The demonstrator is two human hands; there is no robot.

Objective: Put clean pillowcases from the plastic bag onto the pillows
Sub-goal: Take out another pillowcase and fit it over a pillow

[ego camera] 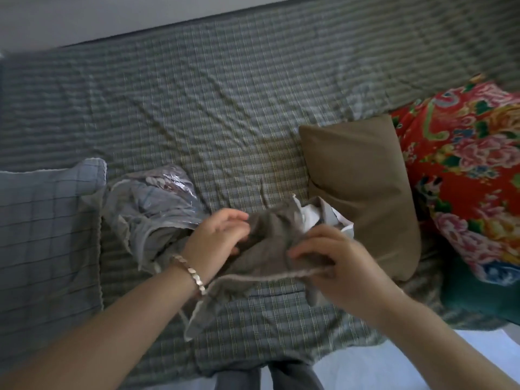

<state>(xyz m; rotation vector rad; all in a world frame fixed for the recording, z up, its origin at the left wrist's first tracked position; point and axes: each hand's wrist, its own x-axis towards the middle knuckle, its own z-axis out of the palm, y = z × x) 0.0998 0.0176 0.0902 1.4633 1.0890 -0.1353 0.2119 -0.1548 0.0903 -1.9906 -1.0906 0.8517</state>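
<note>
The checked bed sheet (225, 114) runs wide and bare across the far half of the bed, up to the wall (84, 15). Its near edge hangs over the pale floor (394, 361), beside the person's grey trousers (292, 375).

The working space is hemmed in on both sides. At the left edge lies a pillow in a blue checked case (47, 220), and the clear plastic bag (160, 198), with folded cloth inside, touches its right side. To the right a bare brown pillow (357, 187) lies tilted, its far side against a red floral quilt (464, 178).

Between bag and brown pillow, the grey-brown pillowcase (267, 249) is bunched low over the sheet. Its hemmed edge trails toward the near edge of the bed, and something white (312, 218) shows at its far end (what it is cannot be made out).

The left hand (219, 235), with a silver bracelet (188, 270) at the wrist, reaches in from the lower left. Its fingers are bent over the pillowcase's left side and the thumb is beneath, gripping a fold, though motion blur softens the outline. The right hand (332, 254) comes in from the lower right, back of the hand up. Its fingers are curled and pinch the pillowcase's hem against the thumb, just in front of the brown pillow's near corner. The two hands are near each other with cloth between them.
</note>
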